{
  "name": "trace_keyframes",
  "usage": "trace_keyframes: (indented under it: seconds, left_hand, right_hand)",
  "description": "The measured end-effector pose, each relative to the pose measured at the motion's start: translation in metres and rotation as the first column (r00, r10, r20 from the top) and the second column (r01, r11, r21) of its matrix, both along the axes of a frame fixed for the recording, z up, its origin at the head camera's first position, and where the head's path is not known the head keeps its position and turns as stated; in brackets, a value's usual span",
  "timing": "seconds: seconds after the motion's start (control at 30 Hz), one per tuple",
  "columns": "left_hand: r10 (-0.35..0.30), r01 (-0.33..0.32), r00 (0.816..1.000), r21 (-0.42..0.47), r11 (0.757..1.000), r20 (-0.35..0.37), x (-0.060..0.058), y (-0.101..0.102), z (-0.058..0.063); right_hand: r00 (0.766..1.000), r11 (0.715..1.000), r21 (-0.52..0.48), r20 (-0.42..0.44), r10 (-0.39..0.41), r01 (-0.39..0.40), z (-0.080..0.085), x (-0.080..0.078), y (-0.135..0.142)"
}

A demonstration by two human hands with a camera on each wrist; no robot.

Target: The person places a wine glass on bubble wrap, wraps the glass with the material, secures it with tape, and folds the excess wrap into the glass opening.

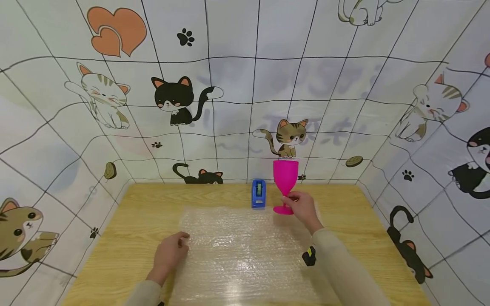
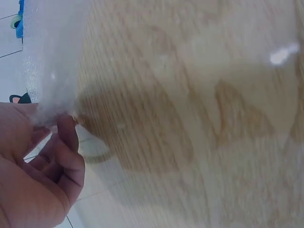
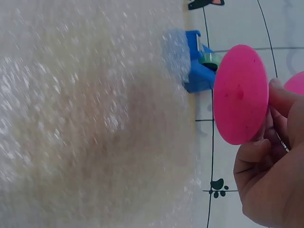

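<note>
My right hand (image 1: 305,209) grips the stem of a bright pink goblet (image 1: 286,175), which stands upright above the far right part of a clear bubble wrap sheet (image 1: 245,259). The underside of the goblet's round foot (image 3: 241,95) shows in the right wrist view, so it is lifted off the table. At the sheet's left edge is my left hand (image 1: 170,256). In the left wrist view its thumb and fingers pinch the edge of the bubble wrap (image 2: 61,71), which is raised a little there. The lower fingers are curled.
A blue tape dispenser (image 1: 258,194) with a greenish roll stands at the back of the wooden table (image 1: 143,212), just beyond the sheet and left of the goblet. White wall covering with cat drawings (image 1: 231,80) encloses the table at the back and both sides.
</note>
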State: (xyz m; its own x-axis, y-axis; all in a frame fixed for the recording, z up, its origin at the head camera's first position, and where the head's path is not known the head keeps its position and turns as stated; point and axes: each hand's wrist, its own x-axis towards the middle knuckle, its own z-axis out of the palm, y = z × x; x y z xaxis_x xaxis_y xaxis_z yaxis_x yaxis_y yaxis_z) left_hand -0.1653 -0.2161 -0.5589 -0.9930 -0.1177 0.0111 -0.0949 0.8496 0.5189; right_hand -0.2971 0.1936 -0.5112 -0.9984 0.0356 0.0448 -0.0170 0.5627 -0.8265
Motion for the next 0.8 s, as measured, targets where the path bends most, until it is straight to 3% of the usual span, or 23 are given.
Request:
trace_keyframes:
  seconds: [0.2, 0.5, 0.8]
  left_hand:
    - [-0.037, 0.038, 0.999, 0.038, 0.999, -0.027, 0.000, 0.015, -0.006]
    - [-0.025, 0.022, 1.000, 0.110, 0.994, 0.019, 0.000, 0.038, -0.001]
    - [-0.020, 0.029, 0.999, 0.202, 0.979, -0.046, -0.002, 0.064, -0.005]
  right_hand:
    - [0.993, 0.998, 0.032, 0.103, 0.053, -0.056, -0.005, 0.019, -0.011]
    - [0.978, 0.984, 0.062, 0.139, 0.157, -0.166, -0.013, 0.054, -0.038]
    - [0.928, 0.956, -0.022, 0.233, 0.290, -0.293, -0.019, 0.086, -0.065]
